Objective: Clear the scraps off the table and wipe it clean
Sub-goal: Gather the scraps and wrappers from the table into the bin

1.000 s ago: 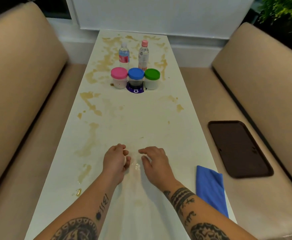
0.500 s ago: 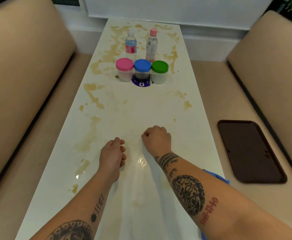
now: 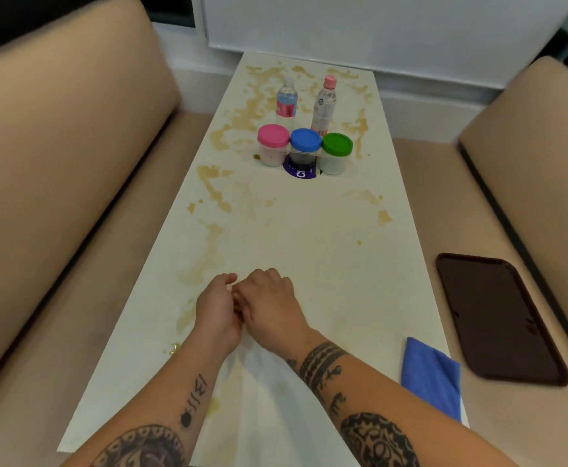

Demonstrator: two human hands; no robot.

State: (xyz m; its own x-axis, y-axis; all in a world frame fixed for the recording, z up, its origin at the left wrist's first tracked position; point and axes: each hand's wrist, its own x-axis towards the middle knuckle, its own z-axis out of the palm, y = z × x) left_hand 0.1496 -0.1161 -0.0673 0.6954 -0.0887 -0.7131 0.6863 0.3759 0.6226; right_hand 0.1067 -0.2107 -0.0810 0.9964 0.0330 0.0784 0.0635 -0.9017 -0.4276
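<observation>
Hands: left hand (image 3: 217, 313) and right hand (image 3: 271, 306) touch, fingers curled; any scrap pinched is hidden.
Stains: brown smears (image 3: 215, 193) across the desk (image 3: 326, 264).
Cloth: blue cloth (image 3: 432, 374) at right edge.
Advice: gather inward, then wipe.

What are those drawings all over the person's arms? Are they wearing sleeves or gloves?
No sleeves or gloves show: both forearms and hands are bare. The left hand has no rings; its arm carries small black symbols and a round dark tattoo. The right hand sits below black wrist bands, little figures and a big dark patterned tattoo.
</observation>
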